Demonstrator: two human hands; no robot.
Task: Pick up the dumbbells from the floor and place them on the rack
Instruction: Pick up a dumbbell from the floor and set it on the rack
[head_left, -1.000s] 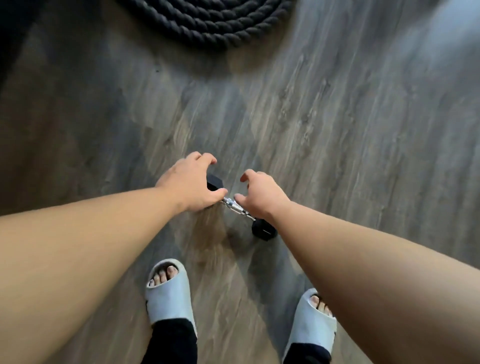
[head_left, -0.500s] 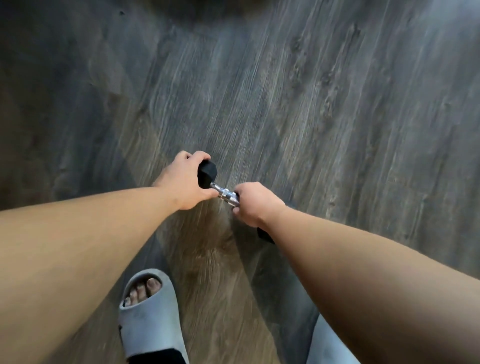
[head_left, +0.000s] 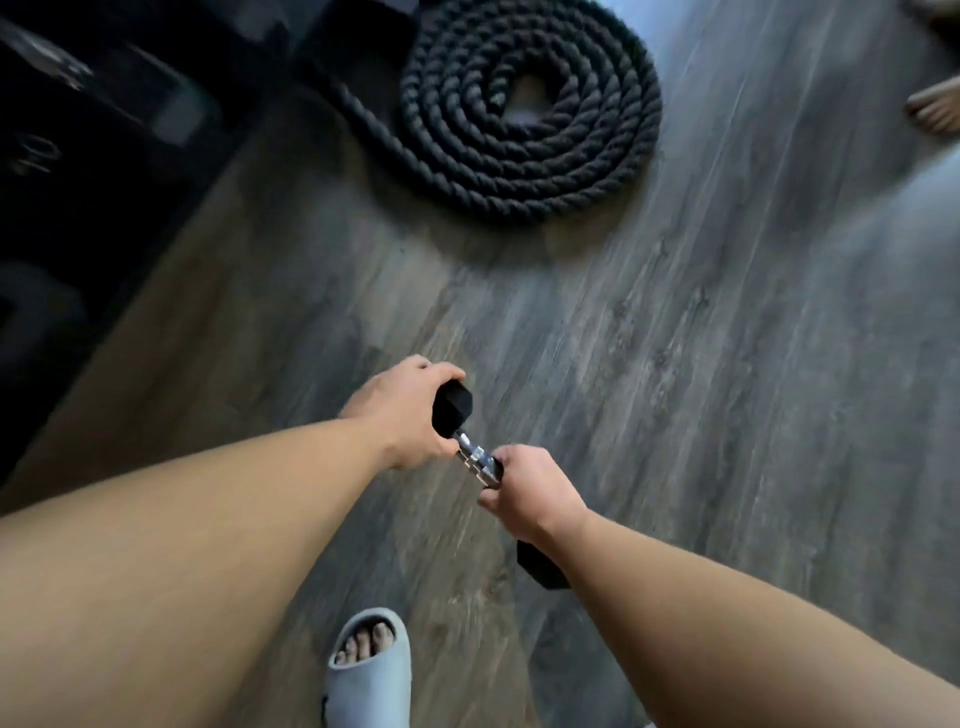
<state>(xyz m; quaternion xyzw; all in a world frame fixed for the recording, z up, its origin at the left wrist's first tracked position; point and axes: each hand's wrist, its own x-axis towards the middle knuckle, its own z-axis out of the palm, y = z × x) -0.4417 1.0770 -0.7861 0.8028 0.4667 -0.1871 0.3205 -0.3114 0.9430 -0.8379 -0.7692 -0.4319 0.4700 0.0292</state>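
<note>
A small dumbbell with black hexagonal heads and a chrome handle hangs in the air above the wooden floor, held by both hands. My left hand wraps around its far black head. My right hand is closed on the chrome handle, and the near black head shows below my right wrist. A dark rack or piece of gym equipment fills the upper left; its details are blurred.
A thick black rope lies coiled on the grey wooden floor ahead. My left foot in a pale slide sandal stands at the bottom. Someone's bare foot shows at the right edge.
Both hands closed on the dumbbell and lifted it off the floor. The view tilted up, bringing the coiled rope and the dark equipment on the left into sight.
</note>
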